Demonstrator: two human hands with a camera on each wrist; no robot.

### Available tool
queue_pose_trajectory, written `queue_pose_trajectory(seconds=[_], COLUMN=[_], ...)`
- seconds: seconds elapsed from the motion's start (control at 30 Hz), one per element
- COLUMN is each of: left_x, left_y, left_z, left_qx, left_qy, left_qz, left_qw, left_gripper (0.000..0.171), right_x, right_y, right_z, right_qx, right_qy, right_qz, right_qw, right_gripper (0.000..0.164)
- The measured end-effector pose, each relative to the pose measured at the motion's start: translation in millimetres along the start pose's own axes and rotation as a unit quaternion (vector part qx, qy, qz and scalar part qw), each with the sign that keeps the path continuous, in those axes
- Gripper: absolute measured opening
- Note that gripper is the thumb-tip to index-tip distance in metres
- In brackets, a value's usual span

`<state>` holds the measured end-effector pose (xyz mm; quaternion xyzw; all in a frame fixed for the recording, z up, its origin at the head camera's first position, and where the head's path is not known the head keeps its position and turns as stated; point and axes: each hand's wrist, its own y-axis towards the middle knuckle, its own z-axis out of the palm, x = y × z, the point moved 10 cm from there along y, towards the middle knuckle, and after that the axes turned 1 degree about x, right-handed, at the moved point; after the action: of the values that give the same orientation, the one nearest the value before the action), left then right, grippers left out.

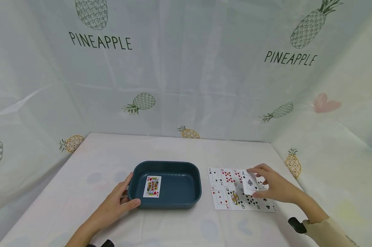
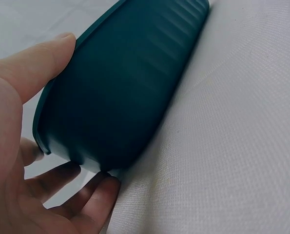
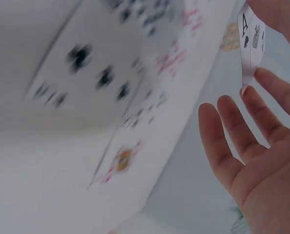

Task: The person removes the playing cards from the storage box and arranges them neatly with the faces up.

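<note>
A dark teal rectangular tray (image 1: 179, 185) stands on the table, with a king of hearts playing card (image 1: 152, 187) lying face up inside it. My left hand (image 1: 114, 204) grips the tray's left end, the thumb at its rim and the other fingers along the side wall. To the right, my right hand (image 1: 278, 185) pinches an ace of spades (image 1: 250, 183) between thumb and fingertips, held above the laid-out cards. In the right wrist view, the ace (image 3: 252, 39) is seen edge-on and tilted. It partly covers the cards beneath in the head view.
Two rows of face-up cards lie right of the tray, among them a three of diamonds (image 1: 220, 198), a queen (image 1: 234, 198) and a ten of hearts (image 1: 228, 176). A pale patterned cloth covers the table (image 1: 173, 228). Pineapple-print sheets (image 1: 186, 68) enclose the back and sides.
</note>
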<state>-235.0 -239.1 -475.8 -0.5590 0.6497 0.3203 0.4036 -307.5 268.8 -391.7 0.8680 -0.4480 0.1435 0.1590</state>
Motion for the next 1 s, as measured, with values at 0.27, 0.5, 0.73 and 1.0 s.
queue_pose_trajectory(seconds=[0.27, 0.5, 0.73, 1.0], left_x=[2.3, 2.6, 1.8, 3.3], left_y=[0.0, 0.1, 0.4, 0.8], left_z=[-0.1, -0.5, -0.1, -0.2], left_qx=[-0.001, -0.004, -0.003, -0.004], left_qy=[0.007, 0.016, 0.021, 0.025], left_qz=[0.000, -0.005, -0.010, -0.013], left_qw=[1.0000, 0.9998, 0.9997, 0.9996], left_gripper=[0.099, 0.100, 0.100, 0.100], right_x=[-50, -77, -87, -95], right_y=[-38, -59, -74, -80], right_z=[-12, -16, -14, -6], right_qx=[0.008, 0.014, 0.017, 0.047], right_qy=[-0.025, -0.049, -0.070, -0.069], right_qz=[0.041, 0.050, 0.039, 0.048], right_qw=[0.999, 0.997, 0.997, 0.995], right_gripper=[0.081, 0.079, 0.080, 0.081])
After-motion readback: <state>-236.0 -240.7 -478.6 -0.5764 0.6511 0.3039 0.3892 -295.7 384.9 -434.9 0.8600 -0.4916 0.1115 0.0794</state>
